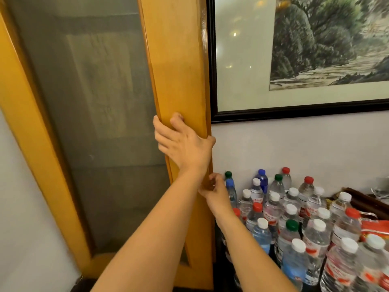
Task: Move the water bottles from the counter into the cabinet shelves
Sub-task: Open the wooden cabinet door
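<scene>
The cabinet door [176, 66] is yellow wood with a dusky glass pane [94, 102] and fills the left of the view. My left hand [183, 144] grips its right stile, fingers over the inner ridge and thumb hooked round the outer edge. Just below, my right hand [214, 190] pinches the same outer edge with curled fingers. Several water bottles [294, 224] with white, red, green and blue caps stand packed on the dark counter [221, 277] at the lower right, right of my right forearm. Behind the glass the shelves show only dimly.
A black-framed landscape painting [305, 60] hangs on the white wall above the bottles. Red packaging [374, 226] and a dark wooden item [362, 199] lie at the far right behind the bottles. White wall shows left of the door.
</scene>
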`<state>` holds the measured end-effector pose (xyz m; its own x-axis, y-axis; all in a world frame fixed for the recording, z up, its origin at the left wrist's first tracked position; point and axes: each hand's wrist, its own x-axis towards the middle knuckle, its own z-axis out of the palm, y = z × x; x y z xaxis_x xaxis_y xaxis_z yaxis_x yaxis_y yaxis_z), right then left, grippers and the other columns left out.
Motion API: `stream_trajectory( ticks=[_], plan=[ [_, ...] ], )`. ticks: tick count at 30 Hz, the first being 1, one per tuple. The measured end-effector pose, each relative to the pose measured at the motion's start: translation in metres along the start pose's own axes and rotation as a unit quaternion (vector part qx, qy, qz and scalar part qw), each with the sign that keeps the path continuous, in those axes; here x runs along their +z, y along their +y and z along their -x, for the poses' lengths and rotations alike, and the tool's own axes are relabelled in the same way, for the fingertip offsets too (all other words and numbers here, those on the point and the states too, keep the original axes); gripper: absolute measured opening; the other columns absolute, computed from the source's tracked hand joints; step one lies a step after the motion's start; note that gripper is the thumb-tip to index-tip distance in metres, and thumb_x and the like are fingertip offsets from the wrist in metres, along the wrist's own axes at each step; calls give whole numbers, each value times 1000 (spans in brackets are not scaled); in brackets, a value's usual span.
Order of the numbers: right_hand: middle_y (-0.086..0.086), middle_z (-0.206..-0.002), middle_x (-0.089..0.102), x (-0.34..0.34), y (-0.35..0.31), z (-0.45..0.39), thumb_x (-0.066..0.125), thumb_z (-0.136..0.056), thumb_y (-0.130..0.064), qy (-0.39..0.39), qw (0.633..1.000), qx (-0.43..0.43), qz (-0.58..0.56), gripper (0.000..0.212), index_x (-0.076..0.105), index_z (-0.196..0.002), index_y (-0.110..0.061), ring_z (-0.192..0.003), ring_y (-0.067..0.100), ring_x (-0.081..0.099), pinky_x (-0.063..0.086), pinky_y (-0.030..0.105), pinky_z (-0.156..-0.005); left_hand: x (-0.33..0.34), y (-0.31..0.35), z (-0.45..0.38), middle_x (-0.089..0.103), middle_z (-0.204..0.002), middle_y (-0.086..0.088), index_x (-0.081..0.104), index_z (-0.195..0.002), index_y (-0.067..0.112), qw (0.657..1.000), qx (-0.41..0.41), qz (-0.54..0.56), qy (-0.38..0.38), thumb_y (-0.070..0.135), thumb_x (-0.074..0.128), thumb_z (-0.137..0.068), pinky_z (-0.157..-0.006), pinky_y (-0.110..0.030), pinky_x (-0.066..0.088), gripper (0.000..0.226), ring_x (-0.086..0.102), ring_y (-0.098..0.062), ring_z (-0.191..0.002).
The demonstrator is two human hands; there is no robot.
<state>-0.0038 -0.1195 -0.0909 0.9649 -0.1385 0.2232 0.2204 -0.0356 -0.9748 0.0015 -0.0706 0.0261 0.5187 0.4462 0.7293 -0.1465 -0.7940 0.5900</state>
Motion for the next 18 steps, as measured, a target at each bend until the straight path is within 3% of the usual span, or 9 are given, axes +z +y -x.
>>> stream_trajectory(
  ticks=[4,7,13,18],
  plan=[
    [4,-106,54,-2,-3,0,58,-88,-15,-11,998,-3,57,27,40,-109,-18,-95,18,53,41,23,-70,4,7,1,10,-149,-24,17,-114,22,1000,-20,-20,-3,42,74,-65,-105,-47,24,78,20,-39,-133],
    [4,-113,55,-3,-5,1,58,-89,-19,-13,997,-1,73,31,40,-113,-18,-102,20,53,43,27,-79,4,7,2,8,-150,-26,26,-115,17,999,-22,-29,-9,40,74,-65,-106,-48,23,74,19,-41,-133],
    [-9,-80,44,-3,-1,20,62,-86,-16,2,997,-50,57,27,37,-95,-19,-74,6,45,35,18,-60,-15,5,10,7,-150,-25,35,-119,14,1000,-9,1,-21,39,74,-63,-105,-48,22,72,18,-40,-133],
    [-8,-73,41,0,-1,53,66,-83,-17,4,994,-90,61,29,39,-92,-21,-64,3,41,37,5,-53,-46,-6,21,7,-149,-23,34,-117,15,999,23,29,-31,38,74,-60,-104,-48,22,74,17,-40,-132]
  ],
)
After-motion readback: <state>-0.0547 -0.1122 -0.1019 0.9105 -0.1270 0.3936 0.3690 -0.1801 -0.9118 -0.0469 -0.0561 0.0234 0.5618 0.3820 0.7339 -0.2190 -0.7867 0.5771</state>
